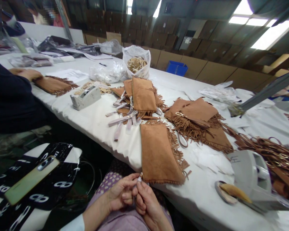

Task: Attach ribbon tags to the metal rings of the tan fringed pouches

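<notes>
A tan suede fringed pouch [156,154] lies flat at the table's front edge, its fringe to the right. At its near left corner, beside a small metal zip fitting, my left hand [121,192] and my right hand [146,197] meet over my lap. Both pinch a short, whitish-wrapped wrist strap [139,178] at that corner; the fingers hide most of it. Beyond lies a stack of similar pouches [143,94] with film-wrapped straps [122,119] hanging off its left side. More fringed pouches [195,112] with bare straps and a metal clasp are heaped to the right.
A tape dispenser [86,97] stands left; a larger one [250,170] stands right, near scissors [233,192] and piled brown straps [274,157]. A bag of scraps [136,64] sits behind. A co-worker's hand [29,74] touches another pouch. A phone [32,179] lies on a stool.
</notes>
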`<action>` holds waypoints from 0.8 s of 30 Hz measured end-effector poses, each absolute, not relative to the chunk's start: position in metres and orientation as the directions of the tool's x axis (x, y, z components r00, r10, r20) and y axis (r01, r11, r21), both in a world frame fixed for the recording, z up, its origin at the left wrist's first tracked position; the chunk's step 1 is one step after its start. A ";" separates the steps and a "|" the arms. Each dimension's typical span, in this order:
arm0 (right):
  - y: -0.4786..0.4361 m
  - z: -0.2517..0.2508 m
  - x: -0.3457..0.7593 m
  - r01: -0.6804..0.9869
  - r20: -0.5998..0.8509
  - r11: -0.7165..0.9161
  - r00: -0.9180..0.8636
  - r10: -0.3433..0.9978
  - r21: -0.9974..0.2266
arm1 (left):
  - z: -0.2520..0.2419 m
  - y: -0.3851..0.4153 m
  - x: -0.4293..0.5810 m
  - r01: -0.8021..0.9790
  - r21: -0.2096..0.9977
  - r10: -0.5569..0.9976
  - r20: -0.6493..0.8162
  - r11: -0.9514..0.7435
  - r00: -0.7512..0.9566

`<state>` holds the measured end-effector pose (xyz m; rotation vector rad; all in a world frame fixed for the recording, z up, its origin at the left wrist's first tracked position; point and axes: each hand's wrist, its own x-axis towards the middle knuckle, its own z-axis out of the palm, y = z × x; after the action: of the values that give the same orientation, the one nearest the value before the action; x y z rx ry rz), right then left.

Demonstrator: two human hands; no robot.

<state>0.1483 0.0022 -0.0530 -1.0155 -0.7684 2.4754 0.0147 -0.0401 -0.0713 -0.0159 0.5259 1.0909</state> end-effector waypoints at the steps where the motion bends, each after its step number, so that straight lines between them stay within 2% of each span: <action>1: 0.002 -0.052 0.149 -0.113 -0.518 -0.778 -0.686 0.511 -0.617 | -0.070 -0.040 0.014 -0.846 0.248 0.847 -0.394 0.471 0.356; 6: 0.002 -0.046 0.151 -0.053 -0.458 -0.739 -0.753 0.471 -0.672 | -0.064 -0.038 0.012 -0.844 0.293 0.878 -0.318 0.450 0.358; 10: 0.004 -0.044 0.154 -0.054 -0.432 -0.703 -0.755 0.494 -0.709 | -0.068 -0.036 0.010 -0.806 0.368 0.873 -0.346 0.464 0.344; 13: 0.008 -0.045 0.159 -0.040 -0.466 -0.666 -0.683 0.562 -0.745 | -0.072 -0.037 0.009 -0.769 0.423 0.855 -0.422 0.479 0.300; 18: 0.018 -0.057 0.169 -0.057 -0.592 -0.694 -0.473 0.652 -0.718 | -0.075 -0.037 0.010 -0.735 0.495 0.846 -0.494 0.463 0.201; 24: 0.022 -0.062 0.172 -0.061 -0.577 -0.658 -0.425 0.698 -0.751 | -0.081 -0.038 0.014 -0.709 0.554 0.841 -0.531 0.437 0.103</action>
<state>0.1719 0.0224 -0.0617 -1.3032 -0.9112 2.1168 0.0141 -0.0378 -0.0808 0.1739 0.9129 1.1519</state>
